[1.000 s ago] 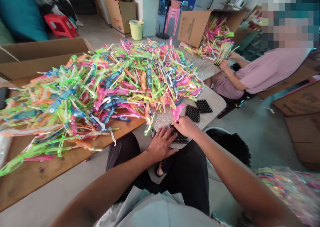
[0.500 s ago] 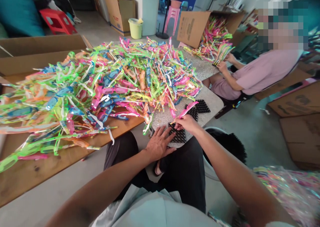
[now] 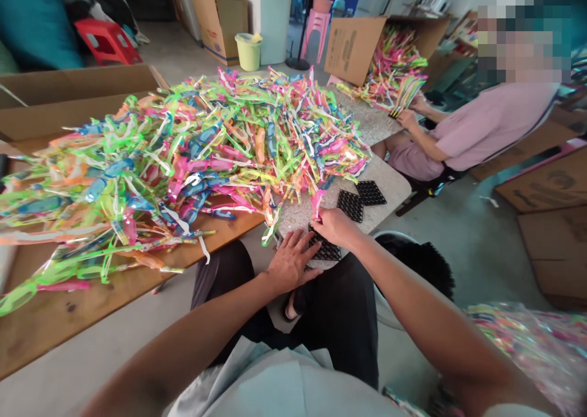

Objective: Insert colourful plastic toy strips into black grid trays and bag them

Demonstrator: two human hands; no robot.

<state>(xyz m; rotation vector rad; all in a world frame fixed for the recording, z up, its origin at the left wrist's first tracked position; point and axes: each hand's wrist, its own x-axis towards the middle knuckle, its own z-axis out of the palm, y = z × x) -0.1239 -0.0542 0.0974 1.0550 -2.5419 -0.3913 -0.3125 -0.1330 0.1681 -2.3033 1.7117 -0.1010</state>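
My left hand [image 3: 293, 258] lies flat, fingers spread, over the left edge of a black grid tray [image 3: 331, 250] at the table corner. My right hand [image 3: 338, 227] is closed above that tray's far edge. Its fingertips pinch the lower end of a pink translucent plastic piece [image 3: 317, 202], which points up toward the pile. Exactly what the piece is cannot be made out. Just beyond my right hand lie two more black grid trays [image 3: 350, 206]. A large heap of bright plastic pieces [image 3: 238, 142] in green, pink, blue and orange spreads left and away.
The heap covers a wooden table [image 3: 92, 319] and a speckled tabletop [image 3: 380, 171]. At right, a person [image 3: 486, 126] holds a bundle of strips beside a tipped cardboard box [image 3: 355, 47]. A round tub with black contents [image 3: 422, 273] stands by my right knee, near a clear bag [image 3: 527, 350].
My right hand has shifted slightly left, and the pink piece that slanted right from it no longer shows there. The grid trays behind are now uncovered. My left hand stays put.
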